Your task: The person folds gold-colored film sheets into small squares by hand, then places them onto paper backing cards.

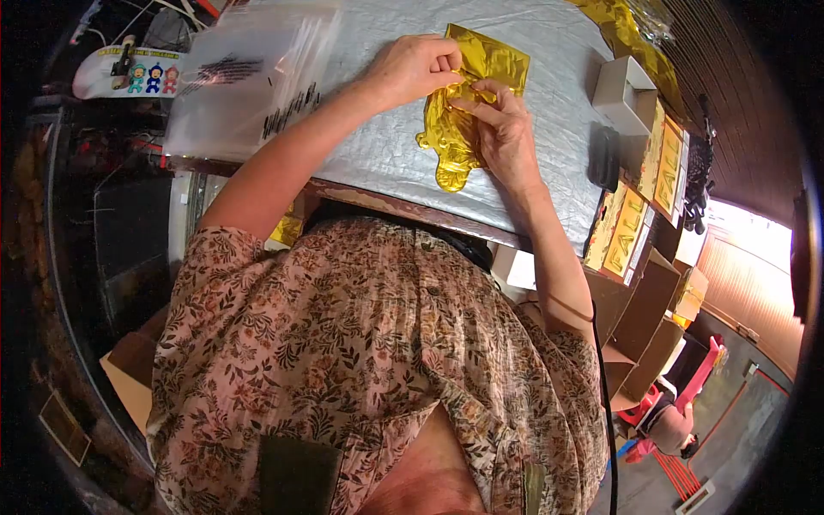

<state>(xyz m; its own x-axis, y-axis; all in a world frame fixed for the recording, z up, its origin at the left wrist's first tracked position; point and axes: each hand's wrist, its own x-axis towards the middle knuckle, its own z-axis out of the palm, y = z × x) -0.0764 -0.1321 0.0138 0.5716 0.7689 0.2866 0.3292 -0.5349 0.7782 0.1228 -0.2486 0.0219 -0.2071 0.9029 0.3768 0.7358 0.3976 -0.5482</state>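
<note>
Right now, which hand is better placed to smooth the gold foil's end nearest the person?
Probably the right hand: it lies nearer that end of the gold foil; the left hand is farther off.

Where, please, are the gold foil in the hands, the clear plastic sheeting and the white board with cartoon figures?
Gold foil (448,137): head view, on its crumpled lower part.
Clear plastic sheeting (219,116): head view, on its flat surface.
White board (154,79): head view, on the middle printed figure.
</note>
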